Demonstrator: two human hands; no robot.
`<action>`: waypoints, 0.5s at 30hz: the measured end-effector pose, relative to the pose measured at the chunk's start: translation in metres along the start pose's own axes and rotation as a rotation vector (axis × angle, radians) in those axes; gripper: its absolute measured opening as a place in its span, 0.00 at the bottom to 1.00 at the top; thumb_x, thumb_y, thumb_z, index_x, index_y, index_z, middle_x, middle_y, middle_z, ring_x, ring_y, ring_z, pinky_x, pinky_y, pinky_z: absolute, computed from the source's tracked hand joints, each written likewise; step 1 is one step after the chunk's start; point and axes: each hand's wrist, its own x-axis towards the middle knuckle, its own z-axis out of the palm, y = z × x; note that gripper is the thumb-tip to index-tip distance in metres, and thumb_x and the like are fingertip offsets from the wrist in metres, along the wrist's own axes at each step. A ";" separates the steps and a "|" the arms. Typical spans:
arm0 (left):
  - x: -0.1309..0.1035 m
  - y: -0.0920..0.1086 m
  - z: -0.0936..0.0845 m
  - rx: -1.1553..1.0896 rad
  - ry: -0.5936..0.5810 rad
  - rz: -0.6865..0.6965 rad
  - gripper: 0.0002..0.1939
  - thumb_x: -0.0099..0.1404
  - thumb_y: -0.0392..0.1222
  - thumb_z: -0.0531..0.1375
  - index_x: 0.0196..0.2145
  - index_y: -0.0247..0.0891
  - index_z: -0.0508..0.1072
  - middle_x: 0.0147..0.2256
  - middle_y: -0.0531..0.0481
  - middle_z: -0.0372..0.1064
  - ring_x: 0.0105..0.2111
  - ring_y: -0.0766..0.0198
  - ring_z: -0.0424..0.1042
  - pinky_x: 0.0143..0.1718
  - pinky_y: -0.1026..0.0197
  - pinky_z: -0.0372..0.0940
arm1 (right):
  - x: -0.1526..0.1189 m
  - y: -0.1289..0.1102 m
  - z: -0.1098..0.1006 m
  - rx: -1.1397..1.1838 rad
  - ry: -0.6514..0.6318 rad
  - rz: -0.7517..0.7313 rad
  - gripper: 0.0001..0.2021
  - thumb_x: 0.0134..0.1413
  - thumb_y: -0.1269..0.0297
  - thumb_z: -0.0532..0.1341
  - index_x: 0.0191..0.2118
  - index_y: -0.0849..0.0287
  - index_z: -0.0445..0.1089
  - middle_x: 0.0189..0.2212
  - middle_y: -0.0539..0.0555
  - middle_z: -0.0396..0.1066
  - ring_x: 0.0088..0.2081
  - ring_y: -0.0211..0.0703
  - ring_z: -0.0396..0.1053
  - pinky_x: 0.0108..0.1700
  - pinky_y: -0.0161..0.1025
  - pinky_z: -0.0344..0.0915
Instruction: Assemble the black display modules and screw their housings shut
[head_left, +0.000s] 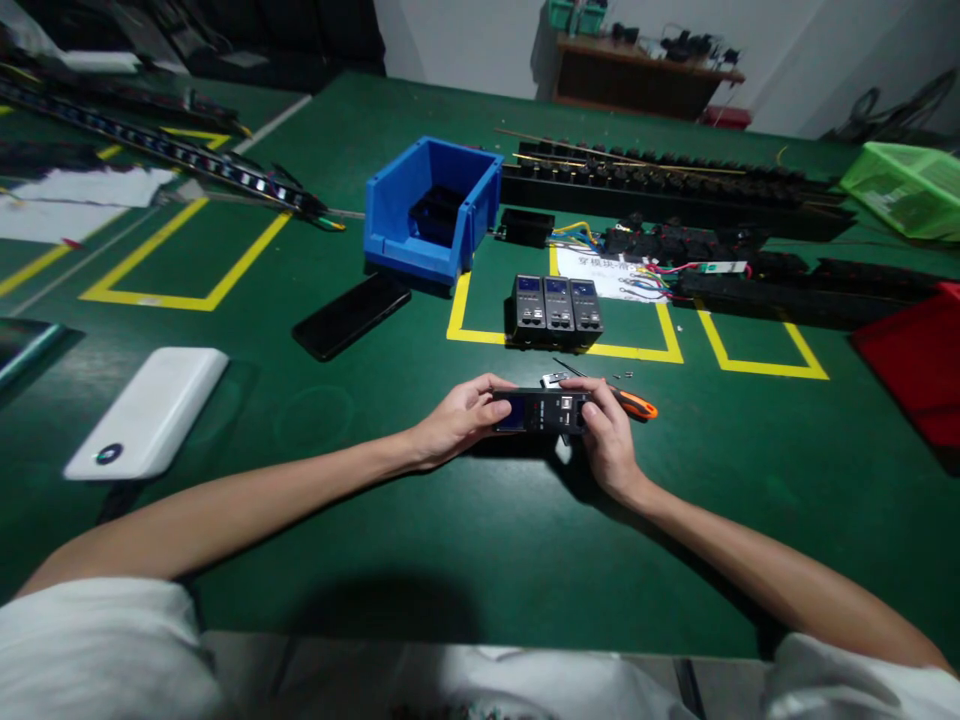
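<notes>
Left fingers (486, 384) and right fingers (601, 392) grip opposite ends of the black module (540, 411).

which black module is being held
The lone module gripped at its ends by the left hand and right hand; the other three modules sit side by side beyond, untouched.

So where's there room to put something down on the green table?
Between the left forearm and right forearm, and between the orange-handled tool and red bin. It's crowded beyond the held black device: blue bin, three black modules, long black strips.
</notes>
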 end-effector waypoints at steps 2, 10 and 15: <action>0.000 0.000 0.001 0.016 0.004 0.000 0.27 0.52 0.49 0.71 0.44 0.32 0.68 0.38 0.46 0.72 0.36 0.64 0.74 0.42 0.61 0.68 | 0.000 0.000 -0.001 0.003 0.018 -0.003 0.15 0.59 0.52 0.57 0.46 0.54 0.69 0.41 0.53 0.68 0.42 0.46 0.65 0.43 0.41 0.61; 0.000 0.000 0.002 0.010 0.038 0.000 0.24 0.56 0.47 0.69 0.46 0.36 0.67 0.41 0.46 0.71 0.39 0.62 0.74 0.45 0.55 0.69 | -0.002 0.005 -0.002 0.043 0.087 0.003 0.17 0.54 0.49 0.61 0.45 0.54 0.66 0.33 0.50 0.65 0.30 0.39 0.61 0.31 0.35 0.58; -0.001 -0.003 0.003 0.063 0.094 0.028 0.25 0.57 0.46 0.68 0.49 0.36 0.66 0.45 0.43 0.70 0.42 0.60 0.73 0.44 0.57 0.69 | -0.002 -0.001 0.000 -0.047 0.105 -0.019 0.17 0.56 0.48 0.60 0.44 0.55 0.66 0.35 0.51 0.67 0.32 0.40 0.64 0.32 0.37 0.63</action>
